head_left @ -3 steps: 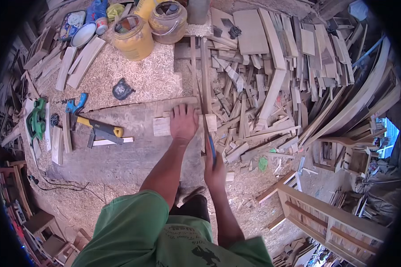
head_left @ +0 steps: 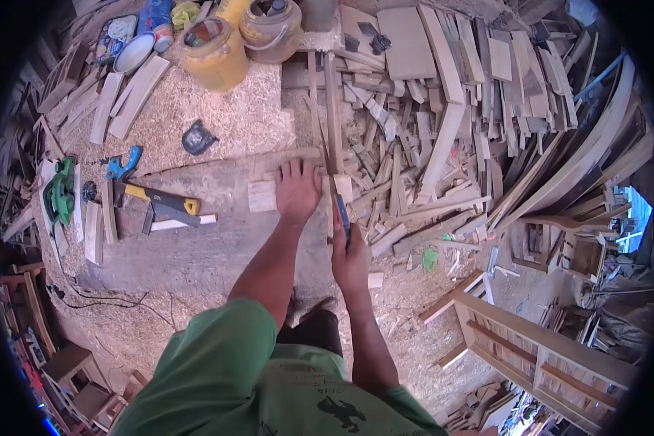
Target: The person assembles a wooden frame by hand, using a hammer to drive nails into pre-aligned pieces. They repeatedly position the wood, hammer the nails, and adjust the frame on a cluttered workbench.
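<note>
A short pale wooden board (head_left: 262,196) lies crosswise on the worn wooden worktop (head_left: 196,256). My left hand (head_left: 299,190) presses on it from above, fingers stretched forward and slightly apart. Past the worktop's right edge, the board's end (head_left: 345,188) sticks out. My right hand (head_left: 350,263) is wrapped round the blue-and-dark handle of a handsaw (head_left: 344,216). Its thin blade, seen nearly edge-on, crosses the board just right of my left hand. How deep the blade sits in the wood I cannot tell.
On the worktop's left lie a yellow-and-black handsaw (head_left: 160,198), a blue-handled tool (head_left: 126,164) and a green power planer (head_left: 62,190). Yellow buckets (head_left: 214,62) stand behind, on sawdust. Heaped wood offcuts (head_left: 407,145) fill the right; a slatted wooden frame (head_left: 538,341) lies lower right.
My right hand has moved forward, away from me, pushing the saw along across the board. The left hand stays on the board. The whole view has shifted slightly.
</note>
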Demonstrator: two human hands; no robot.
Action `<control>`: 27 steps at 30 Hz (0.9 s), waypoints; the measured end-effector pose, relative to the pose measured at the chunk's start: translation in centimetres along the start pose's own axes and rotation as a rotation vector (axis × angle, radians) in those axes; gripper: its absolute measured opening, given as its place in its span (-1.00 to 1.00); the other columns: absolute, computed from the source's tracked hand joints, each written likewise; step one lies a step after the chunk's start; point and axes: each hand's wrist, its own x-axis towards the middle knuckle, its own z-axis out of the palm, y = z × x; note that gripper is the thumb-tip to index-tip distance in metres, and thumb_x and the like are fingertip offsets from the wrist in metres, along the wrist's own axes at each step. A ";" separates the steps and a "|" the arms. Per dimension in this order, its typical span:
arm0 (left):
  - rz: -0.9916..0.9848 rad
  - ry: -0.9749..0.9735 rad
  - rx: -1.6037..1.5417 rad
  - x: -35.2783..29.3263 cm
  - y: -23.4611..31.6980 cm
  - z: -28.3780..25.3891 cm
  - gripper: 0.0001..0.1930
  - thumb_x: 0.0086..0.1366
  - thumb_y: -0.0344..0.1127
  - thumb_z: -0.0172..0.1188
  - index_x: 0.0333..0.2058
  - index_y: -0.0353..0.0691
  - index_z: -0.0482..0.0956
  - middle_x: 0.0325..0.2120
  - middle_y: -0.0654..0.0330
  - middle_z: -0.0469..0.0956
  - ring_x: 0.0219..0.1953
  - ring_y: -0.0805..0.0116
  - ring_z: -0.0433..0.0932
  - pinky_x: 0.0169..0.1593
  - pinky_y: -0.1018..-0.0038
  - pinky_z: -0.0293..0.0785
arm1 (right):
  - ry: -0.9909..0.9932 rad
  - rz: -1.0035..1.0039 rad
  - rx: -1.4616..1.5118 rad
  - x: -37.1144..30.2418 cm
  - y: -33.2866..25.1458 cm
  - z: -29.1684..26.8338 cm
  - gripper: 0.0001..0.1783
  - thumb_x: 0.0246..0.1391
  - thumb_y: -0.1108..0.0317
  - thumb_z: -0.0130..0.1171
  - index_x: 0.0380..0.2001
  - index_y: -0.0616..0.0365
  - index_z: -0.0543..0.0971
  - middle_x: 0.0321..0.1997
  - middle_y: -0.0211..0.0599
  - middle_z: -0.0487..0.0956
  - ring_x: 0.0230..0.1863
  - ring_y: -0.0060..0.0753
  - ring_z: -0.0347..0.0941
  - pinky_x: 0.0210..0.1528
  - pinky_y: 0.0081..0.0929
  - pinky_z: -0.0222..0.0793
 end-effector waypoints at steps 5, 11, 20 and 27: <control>-0.042 -0.002 -0.002 -0.2 1.5 0.5 -0.70 0.50 -0.06 0.16 -0.04 -0.16 0.60 -0.05 -0.02 0.52 0.08 -0.07 0.48 0.24 -0.04 0.38 | 0.004 0.116 0.025 -17.8 5.4 -7.0 -0.58 0.56 0.10 0.14 0.22 0.21 0.59 -0.30 0.15 0.71 -0.32 0.24 0.75 -0.34 -0.01 0.57; -0.021 -0.027 -0.026 -0.1 2.3 0.3 -0.70 0.51 -0.06 0.16 -0.03 -0.16 0.60 -0.04 0.00 0.51 0.09 -0.05 0.48 0.27 -0.02 0.36 | 0.049 0.045 -0.079 -4.7 5.8 -1.5 -0.59 0.55 0.11 0.14 0.12 0.28 0.57 -0.34 0.30 0.66 -0.28 0.46 0.67 -0.32 0.19 0.48; -0.072 -0.045 -0.009 -0.3 1.7 0.4 -0.69 0.51 -0.06 0.15 0.00 -0.15 0.61 0.02 -0.01 0.51 0.11 -0.05 0.46 0.29 -0.01 0.34 | -0.007 0.125 0.022 -20.7 6.4 -7.5 -0.53 0.55 0.16 0.13 0.32 0.23 0.55 -0.13 0.25 0.74 -0.10 0.29 0.78 -0.21 0.00 0.62; -0.029 -0.027 -0.024 0.5 2.3 0.5 -0.69 0.50 -0.06 0.16 -0.02 -0.15 0.62 -0.02 -0.03 0.54 0.11 -0.07 0.48 0.29 -0.03 0.35 | 0.096 -0.029 0.057 -0.8 1.4 -0.5 -0.61 0.58 0.09 0.14 0.06 0.27 0.57 -0.38 0.23 0.66 -0.31 0.44 0.65 -0.33 0.12 0.47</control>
